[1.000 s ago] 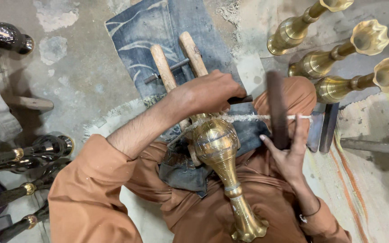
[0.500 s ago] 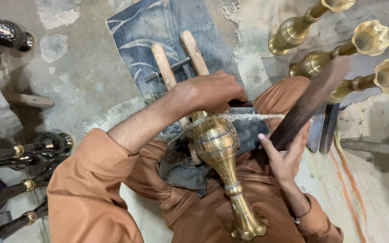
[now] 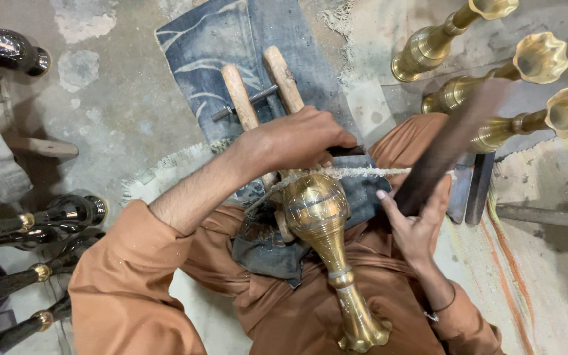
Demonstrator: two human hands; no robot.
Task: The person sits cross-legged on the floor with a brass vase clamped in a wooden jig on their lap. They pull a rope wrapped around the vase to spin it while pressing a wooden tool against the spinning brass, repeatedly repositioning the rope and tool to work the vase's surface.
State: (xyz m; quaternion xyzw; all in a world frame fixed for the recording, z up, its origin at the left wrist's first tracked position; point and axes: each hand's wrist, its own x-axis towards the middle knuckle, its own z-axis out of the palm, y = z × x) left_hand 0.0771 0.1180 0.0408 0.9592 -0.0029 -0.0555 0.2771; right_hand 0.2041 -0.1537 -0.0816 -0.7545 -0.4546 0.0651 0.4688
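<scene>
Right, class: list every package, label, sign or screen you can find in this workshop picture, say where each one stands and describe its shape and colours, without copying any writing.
None: no package, label, sign or screen shows anywhere in the view.
What fills it instead is unmarked metalwork and tools: the brass vase under the left hand, the dark bar in the right hand, and plain brass stands at the upper right.

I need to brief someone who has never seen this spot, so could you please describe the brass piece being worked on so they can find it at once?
Start at the orange-clad lap. Lying across it is a brass vase-like piece, its bulb under the left hand. Unlike the brass pieces on the floor nearby, it is gripped in wooden clamp handles.
</scene>
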